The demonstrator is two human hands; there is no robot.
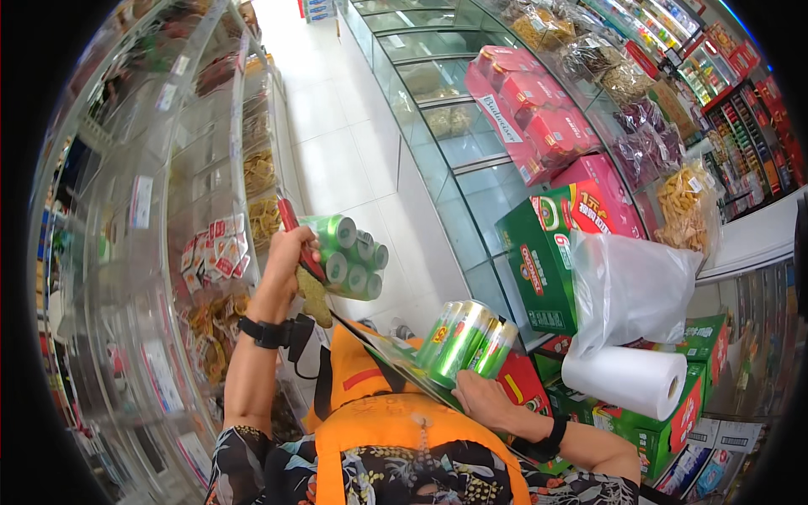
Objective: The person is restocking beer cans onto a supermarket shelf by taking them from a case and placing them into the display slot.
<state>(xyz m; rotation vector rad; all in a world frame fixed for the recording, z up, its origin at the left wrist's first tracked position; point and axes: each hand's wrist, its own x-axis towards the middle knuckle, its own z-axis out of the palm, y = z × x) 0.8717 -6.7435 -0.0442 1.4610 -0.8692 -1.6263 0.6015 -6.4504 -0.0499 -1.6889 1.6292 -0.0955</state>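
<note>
My left hand (291,255) is closed around a red-handled tool (291,221), whose working end I cannot make out, and a shrink-wrapped pack of green cans (351,259) hangs right beside it. A piece of olive-green cloth or sponge (314,297) lies against the underside of that hand. My right hand (483,398) rests at the bottom of a second wrapped pack of green and silver cans (467,341), its fingers partly hidden. A flat green board or carton (394,353) lies between this pack and my orange apron (404,423).
Packed shelves (252,164) line the left side. A glass display counter (442,158) carries red wrapped can packs (536,113), a green beer carton (536,271) and a clear plastic bag (631,278). A roll of plastic bags (622,379) sits at right, above green cartons (669,404).
</note>
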